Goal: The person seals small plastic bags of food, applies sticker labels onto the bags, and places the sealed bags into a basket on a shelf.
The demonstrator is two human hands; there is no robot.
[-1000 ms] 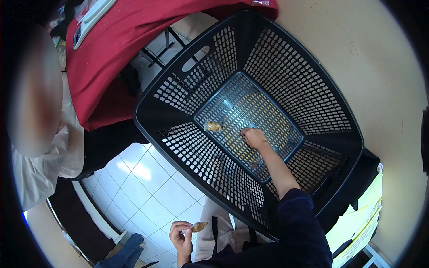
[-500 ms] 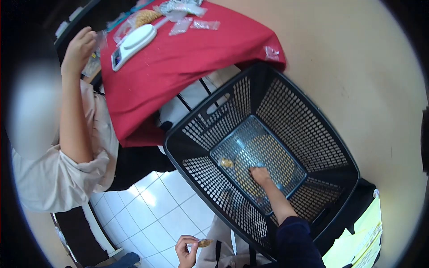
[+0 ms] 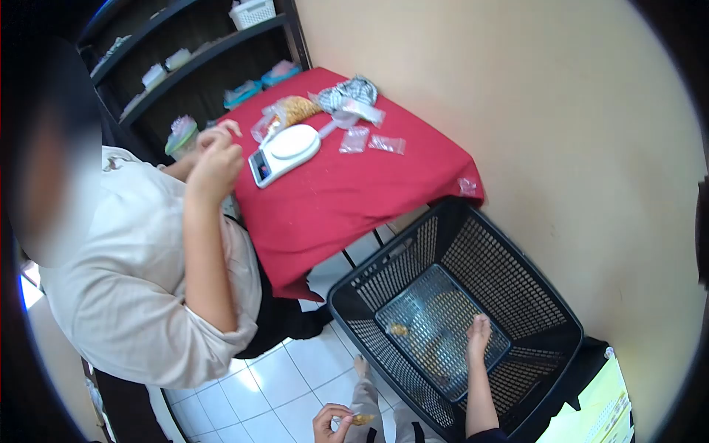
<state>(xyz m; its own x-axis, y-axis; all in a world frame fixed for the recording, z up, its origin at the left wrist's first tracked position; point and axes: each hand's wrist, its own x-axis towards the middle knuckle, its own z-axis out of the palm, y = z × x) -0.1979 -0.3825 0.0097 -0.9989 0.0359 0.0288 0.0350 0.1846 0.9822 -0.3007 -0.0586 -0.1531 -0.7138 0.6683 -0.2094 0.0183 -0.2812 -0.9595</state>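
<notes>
My left hand (image 3: 332,422), at the bottom, pinches a small clear packet (image 3: 362,419) of yellow-brown food outside the basket. Over the inside of a large black basket (image 3: 543,273), my right hand (image 3: 478,336) has its fingers closed together; what they hold, if anything, is too small to make out. On the basket's floor, to the left of that hand, lies another small packet (image 3: 398,329).
A red-covered table (image 3: 332,199) bears a white scale (image 3: 292,144), a bag of yellow food (image 3: 299,109) and small clear bags (image 3: 354,140). A co-worker (image 3: 148,273) stands at its left. Behind are dark shelves (image 3: 199,63); yellow papers (image 3: 591,402) are at lower right.
The view has tilted up, showing the table and shelves. My right hand has risen off the basket's floor. The co-worker's hands are now together near the scale.
</notes>
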